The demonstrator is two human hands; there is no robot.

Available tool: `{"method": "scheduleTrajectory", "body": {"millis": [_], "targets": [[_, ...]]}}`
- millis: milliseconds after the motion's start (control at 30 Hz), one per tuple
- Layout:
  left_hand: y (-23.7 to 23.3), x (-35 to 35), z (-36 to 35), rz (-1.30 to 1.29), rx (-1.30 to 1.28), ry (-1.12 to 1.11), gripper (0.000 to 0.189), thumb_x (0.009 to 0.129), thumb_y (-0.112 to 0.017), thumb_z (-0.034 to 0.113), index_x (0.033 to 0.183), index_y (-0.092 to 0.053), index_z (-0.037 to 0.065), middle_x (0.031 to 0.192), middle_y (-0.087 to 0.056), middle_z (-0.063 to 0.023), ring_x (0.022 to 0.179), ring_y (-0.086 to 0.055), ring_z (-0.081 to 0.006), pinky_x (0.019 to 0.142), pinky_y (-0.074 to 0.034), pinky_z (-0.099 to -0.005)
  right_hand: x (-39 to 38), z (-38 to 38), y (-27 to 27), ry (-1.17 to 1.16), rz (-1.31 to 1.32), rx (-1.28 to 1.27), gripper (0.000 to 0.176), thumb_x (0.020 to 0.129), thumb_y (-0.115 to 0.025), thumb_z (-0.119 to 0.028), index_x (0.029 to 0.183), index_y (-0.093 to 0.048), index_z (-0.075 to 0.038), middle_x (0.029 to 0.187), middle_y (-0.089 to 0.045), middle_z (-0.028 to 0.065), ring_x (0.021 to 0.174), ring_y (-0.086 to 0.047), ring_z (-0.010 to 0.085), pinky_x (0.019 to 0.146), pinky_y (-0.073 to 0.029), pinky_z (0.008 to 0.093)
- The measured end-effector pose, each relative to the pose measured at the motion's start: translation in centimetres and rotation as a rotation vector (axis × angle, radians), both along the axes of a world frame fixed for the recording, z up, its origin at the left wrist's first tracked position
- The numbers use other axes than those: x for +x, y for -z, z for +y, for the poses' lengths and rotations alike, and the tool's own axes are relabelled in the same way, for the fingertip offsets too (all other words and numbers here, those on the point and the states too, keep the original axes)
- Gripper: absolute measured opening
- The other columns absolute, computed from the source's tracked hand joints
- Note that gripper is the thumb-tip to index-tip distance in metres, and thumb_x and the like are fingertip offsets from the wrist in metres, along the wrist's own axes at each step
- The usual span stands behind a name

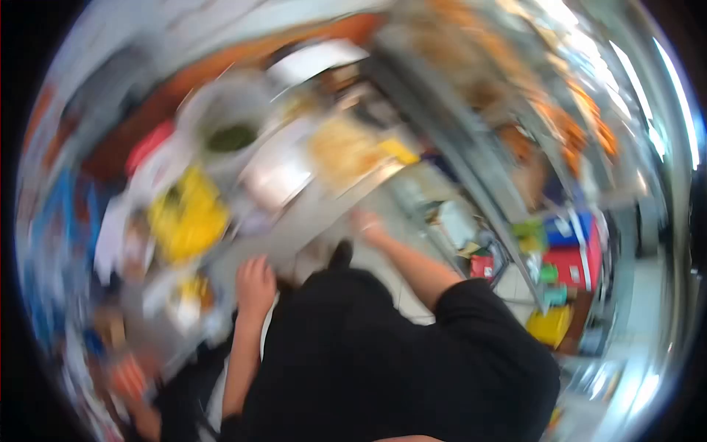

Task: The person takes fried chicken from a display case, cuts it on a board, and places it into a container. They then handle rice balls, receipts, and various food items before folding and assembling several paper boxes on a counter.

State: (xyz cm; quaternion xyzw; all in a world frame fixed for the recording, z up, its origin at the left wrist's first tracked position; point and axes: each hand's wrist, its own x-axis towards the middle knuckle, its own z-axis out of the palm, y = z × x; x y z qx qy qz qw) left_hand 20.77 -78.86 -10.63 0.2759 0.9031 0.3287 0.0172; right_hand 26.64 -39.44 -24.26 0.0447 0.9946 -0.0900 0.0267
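My left hand [256, 281] is at the near edge of a grey counter [272, 239], its fingers pointing up the frame and blurred; nothing shows in it. Over the tiled floor, my right hand [366, 223] hangs just off the counter's edge, smeared by motion, so its fingers cannot be made out. A shiny pale round container [276, 177] stands on the counter between and beyond the two hands. Beside it lies a tray of yellowish food [342, 151]. Yellow bags [189, 214] lie farther left.
A pot with something green [230, 137] stands at the back. Another person's hand [129, 377] shows at lower left. Metal shelving [449, 125] with orange food runs along the right, near a red crate [571, 267] and a yellow container [549, 324].
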Motion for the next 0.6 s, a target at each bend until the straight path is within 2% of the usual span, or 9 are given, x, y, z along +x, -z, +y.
{"method": "scheduleTrajectory", "body": {"millis": [33,133,233,367,400,433,500,533,600], "targets": [[0.0,-1.1,3.0,0.078,-0.035,0.015,0.033,0.086,-0.064,0.014,0.115,-0.062,0.0,0.112,-0.061,-0.0214,0.107,-0.056,-0.0415,0.095,-0.044,-0.0504,-0.5,1.0,3.5,0.095,-0.137,-0.089,0.028,0.094,-0.051,-0.016,0.114,-0.065,-0.001,0.112,-0.066,0.0238,0.105,-0.063,0.0381,0.093,-0.05,0.048],[-1.7,-5.4,9.6,0.112,-0.133,0.058,0.041,0.085,-0.064,0.013,0.122,-0.057,-0.002,0.124,-0.055,-0.0237,0.118,-0.05,-0.0417,0.102,-0.041,-0.05,2.2,0.4,-9.4,0.385,-0.04,-0.582,0.033,0.094,-0.055,-0.032,0.105,-0.066,-0.003,0.104,-0.068,0.0235,0.096,-0.065,0.0403,0.085,-0.051,0.0474],[-2.1,-10.8,15.0,0.168,-0.232,0.006,0.044,0.085,-0.064,0.014,0.125,-0.056,-0.002,0.128,-0.053,-0.0246,0.12,-0.049,-0.0428,0.103,-0.04,-0.0503,5.2,5.0,-6.0,0.466,-0.122,-0.628,0.035,0.096,-0.052,-0.034,0.108,-0.067,-0.005,0.107,-0.068,0.0227,0.099,-0.065,0.0399,0.087,-0.05,0.0484],[3.4,-16.0,18.7,-0.048,-0.467,-0.103,0.057,0.081,-0.066,0.019,0.131,-0.052,-0.004,0.136,-0.048,-0.0311,0.127,-0.044,-0.0469,0.11,-0.037,-0.0503,15.7,14.1,1.0,0.652,-0.312,-0.527,0.04,0.095,-0.05,-0.035,0.111,-0.069,-0.004,0.115,-0.067,0.0228,0.107,-0.064,0.0405,0.091,-0.049,0.0486],[4.9,-17.0,18.9,-0.089,-0.564,-0.131,0.061,0.078,-0.067,0.021,0.132,-0.051,-0.003,0.138,-0.045,-0.0326,0.129,-0.043,-0.0477,0.111,-0.036,-0.0506,18.9,16.0,0.6,0.623,-0.419,-0.365,0.037,0.094,-0.051,-0.03,0.109,-0.069,-0.001,0.113,-0.068,0.0224,0.106,-0.064,0.0386,0.09,-0.05,0.0493],[5.1,-17.5,19.6,-0.168,-0.648,-0.168,0.064,0.076,-0.068,0.022,0.132,-0.051,-0.003,0.14,-0.044,-0.0326,0.131,-0.043,-0.0473,0.111,-0.036,-0.0512,23.3,19.1,5.8,0.355,-0.389,-0.148,0.031,0.09,-0.053,-0.021,0.106,-0.07,-0.002,0.112,-0.069,0.0207,0.106,-0.066,0.0354,0.088,-0.052,0.0483],[3.9,-17.6,21.1,-0.286,-0.73,-0.237,0.067,0.072,-0.069,0.023,0.132,-0.051,-0.002,0.14,-0.045,-0.0325,0.132,-0.044,-0.0465,0.111,-0.037,-0.0521,30.0,21.9,5.8,0.849,-0.63,-0.266,0.032,0.084,-0.055,-0.011,0.111,-0.073,-0.008,0.117,-0.07,0.0146,0.11,-0.067,0.0321,0.086,-0.055,0.0459],[3.5,-17.2,21.4,-0.331,-0.729,-0.268,0.068,0.07,-0.07,0.023,0.131,-0.051,-0.002,0.139,-0.046,-0.0325,0.132,-0.045,-0.046,0.11,-0.039,-0.0524,33.1,22.6,4.1,0.926,-0.745,-0.249,0.032,0.085,-0.056,-0.013,0.111,-0.073,-0.008,0.119,-0.069,0.0138,0.11,-0.066,0.0324,0.087,-0.055,0.0467],[6.9,-19.8,20.6,-0.233,-0.882,-0.301,0.07,0.069,-0.073,0.029,0.13,-0.057,-0.001,0.131,-0.055,-0.0319,0.121,-0.057,-0.0454,0.102,-0.048,-0.046,39.8,23.5,7.1,1.353,-0.702,-0.365,0.03,0.087,-0.056,-0.014,0.11,-0.073,-0.007,0.125,-0.067,0.0148,0.112,-0.066,0.0334,0.089,-0.055,0.0458]]}}
